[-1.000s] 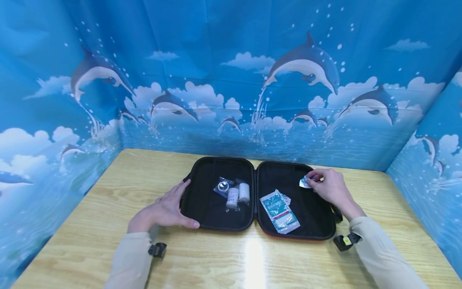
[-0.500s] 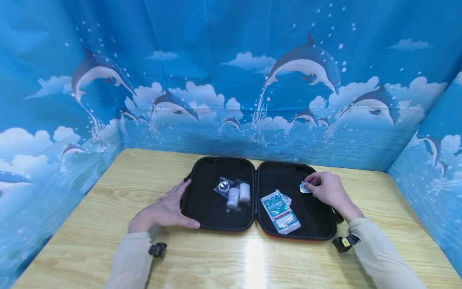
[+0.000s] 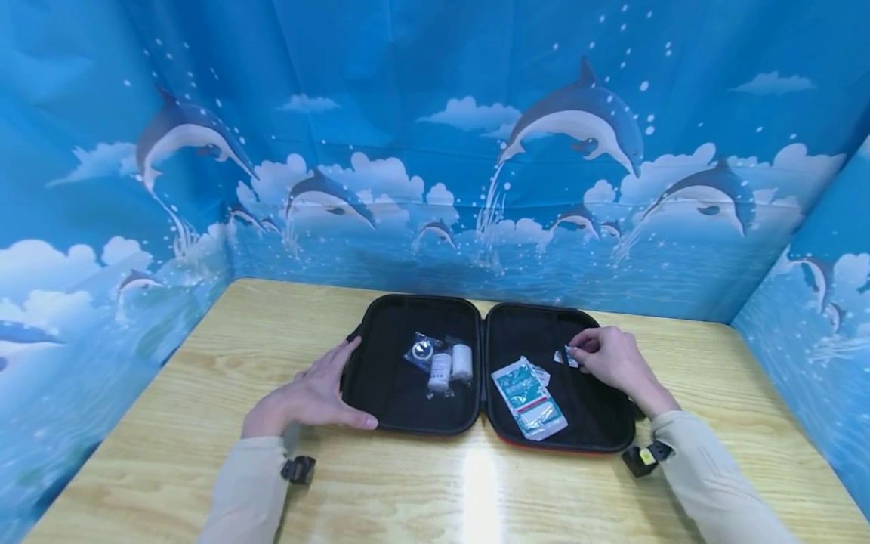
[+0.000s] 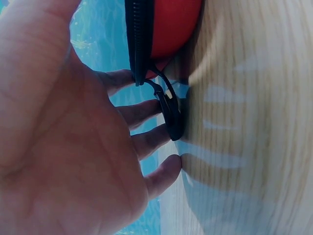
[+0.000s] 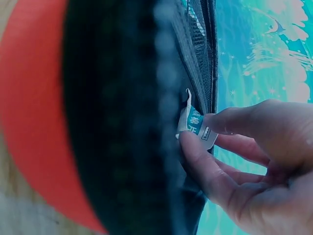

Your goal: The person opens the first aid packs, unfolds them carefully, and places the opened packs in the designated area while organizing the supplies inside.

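Observation:
A black-lined zip case with a red shell [image 3: 381, 414] lies unfolded on the table. My left hand [image 3: 306, 393] rests at its left half, fingers spread and fairly straight along the edge, thumb at the front corner. In the left wrist view the fingers lie by the zip pull [image 4: 171, 117]. Over the right half, my right hand [image 3: 615, 363] pinches a small white-and-teal alcohol pad sachet [image 5: 195, 125] between thumb and fingertips. Green-and-white dressing packets [image 3: 529, 400] lie left of it in the same half.
In the left half lie two white bandage rolls [image 3: 439, 370] in clear wrap and a bagged roll of tape [image 3: 422, 349]. The wooden table [image 3: 381, 491] meets a blue dolphin-print curtain [image 3: 381, 151] behind and at both sides.
My right hand has shifted slightly left and toward me over the case's right half with the alcohol pad sachet, whose angle has changed. My left hand stays in place.

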Action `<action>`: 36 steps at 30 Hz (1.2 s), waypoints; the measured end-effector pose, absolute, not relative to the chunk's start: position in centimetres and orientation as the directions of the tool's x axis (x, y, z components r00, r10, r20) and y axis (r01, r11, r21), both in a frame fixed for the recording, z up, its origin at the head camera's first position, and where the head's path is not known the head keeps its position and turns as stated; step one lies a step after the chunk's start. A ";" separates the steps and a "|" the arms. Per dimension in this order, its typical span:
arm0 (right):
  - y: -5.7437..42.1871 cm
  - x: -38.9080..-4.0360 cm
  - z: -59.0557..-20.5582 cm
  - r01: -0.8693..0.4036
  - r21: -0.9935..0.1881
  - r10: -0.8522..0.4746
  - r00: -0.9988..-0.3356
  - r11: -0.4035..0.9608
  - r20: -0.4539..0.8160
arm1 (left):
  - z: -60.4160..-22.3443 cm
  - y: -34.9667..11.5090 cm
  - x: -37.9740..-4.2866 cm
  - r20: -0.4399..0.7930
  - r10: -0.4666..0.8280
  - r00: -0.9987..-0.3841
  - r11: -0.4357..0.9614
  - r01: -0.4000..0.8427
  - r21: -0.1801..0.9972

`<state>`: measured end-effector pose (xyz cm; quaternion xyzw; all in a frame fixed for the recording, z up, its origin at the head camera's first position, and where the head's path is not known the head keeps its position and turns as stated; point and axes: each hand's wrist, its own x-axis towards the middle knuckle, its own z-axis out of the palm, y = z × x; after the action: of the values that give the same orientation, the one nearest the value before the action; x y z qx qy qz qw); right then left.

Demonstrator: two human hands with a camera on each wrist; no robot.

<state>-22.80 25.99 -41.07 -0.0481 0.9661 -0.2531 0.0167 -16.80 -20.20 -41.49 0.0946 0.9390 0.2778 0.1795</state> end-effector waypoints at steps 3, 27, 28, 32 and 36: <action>25.9 -22.8 -41.1 -0.082 -0.504 -0.100 -0.995 0.860 -0.009 | -41.4 -20.2 -16.8 -0.280 0.281 -0.918 0.826 0.083 0.558; 24.5 -23.0 -41.1 0.111 -0.741 -0.007 -0.988 0.662 -0.155 | -41.3 -20.0 -16.7 -0.297 0.273 -0.915 0.833 0.070 0.549; 24.5 -23.0 -41.1 0.115 -0.748 -0.008 -0.987 0.654 -0.159 | -41.3 -20.0 -16.7 -0.298 0.271 -0.915 0.834 0.069 0.548; 24.3 -23.1 -41.1 0.151 -0.784 -0.012 -0.980 0.602 -0.198 | -41.3 -20.0 -16.7 -0.296 0.272 -0.916 0.833 0.070 0.550; 24.2 -23.1 -41.3 0.207 -0.832 -0.037 -0.964 0.515 -0.263 | -41.4 -20.0 -16.6 -0.296 0.272 -0.916 0.831 0.068 0.551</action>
<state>-23.13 24.24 -41.35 0.0494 0.8614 -0.4899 0.1246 -16.65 -20.02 -41.37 0.0905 0.9390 0.2759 0.1844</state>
